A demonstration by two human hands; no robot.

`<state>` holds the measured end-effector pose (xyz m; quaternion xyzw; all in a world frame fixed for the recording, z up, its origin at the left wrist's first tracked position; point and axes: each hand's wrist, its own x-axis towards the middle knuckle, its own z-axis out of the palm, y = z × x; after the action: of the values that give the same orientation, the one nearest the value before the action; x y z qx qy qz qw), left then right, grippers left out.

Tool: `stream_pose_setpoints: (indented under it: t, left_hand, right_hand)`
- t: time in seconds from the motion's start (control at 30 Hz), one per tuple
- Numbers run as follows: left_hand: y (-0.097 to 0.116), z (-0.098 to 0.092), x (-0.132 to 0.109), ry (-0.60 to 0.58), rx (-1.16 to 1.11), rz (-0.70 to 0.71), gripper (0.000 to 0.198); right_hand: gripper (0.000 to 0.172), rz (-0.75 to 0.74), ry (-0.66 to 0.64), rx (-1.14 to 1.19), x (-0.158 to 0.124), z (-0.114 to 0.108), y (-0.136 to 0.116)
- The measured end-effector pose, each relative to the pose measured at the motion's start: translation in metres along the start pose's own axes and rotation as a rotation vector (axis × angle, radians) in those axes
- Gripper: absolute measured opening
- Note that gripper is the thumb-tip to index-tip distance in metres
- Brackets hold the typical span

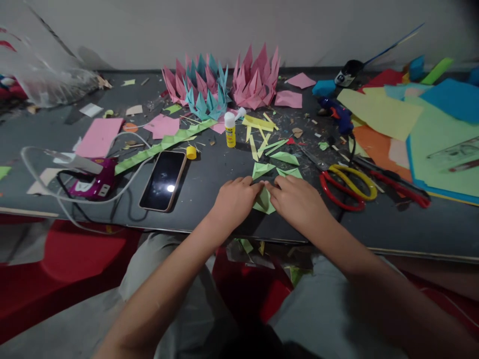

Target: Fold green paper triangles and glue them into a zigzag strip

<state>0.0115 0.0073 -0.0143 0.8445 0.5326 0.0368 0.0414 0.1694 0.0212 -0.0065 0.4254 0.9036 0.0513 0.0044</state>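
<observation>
A light green sheet of folding paper (265, 202) lies at the table's front edge between my two hands. My left hand (235, 197) presses its fingertips on the paper's left upper part. From the other side my right hand (297, 197) holds it the same way, the thumbs almost meeting at the middle. The fingers are bent, and partly hide the sheet. Just beyond the fingertips are folded green paper pieces (262, 169), with another green piece (286, 158) farther back. Large scissors (344, 187) with red and yellow handles rest right of my right hand.
A glue stick (230, 132) stands uncapped near a phone (163, 180). A purple power socket (95, 179) with cables is at left. Pink and blue folded-paper shapes (256, 82) stand behind. A glue gun (339, 114) and coloured sheets (441, 134) lie at right.
</observation>
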Motion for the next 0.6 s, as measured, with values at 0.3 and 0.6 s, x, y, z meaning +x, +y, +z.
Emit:
stream_pose_setpoints:
  t: [0.3, 0.6]
  left_hand:
    - [-0.010, -0.003, -0.001, -0.068, 0.005, 0.030, 0.035]
    - [-0.033, -0.004, -0.006, -0.078, -0.344, 0.160, 0.037]
  right_hand:
    - [0.034, 0.012, -0.039, 0.045, -0.011, -0.007, 0.012]
    - [0.031, 0.002, -0.160, 0.220, -0.016, -0.010, 0.027]
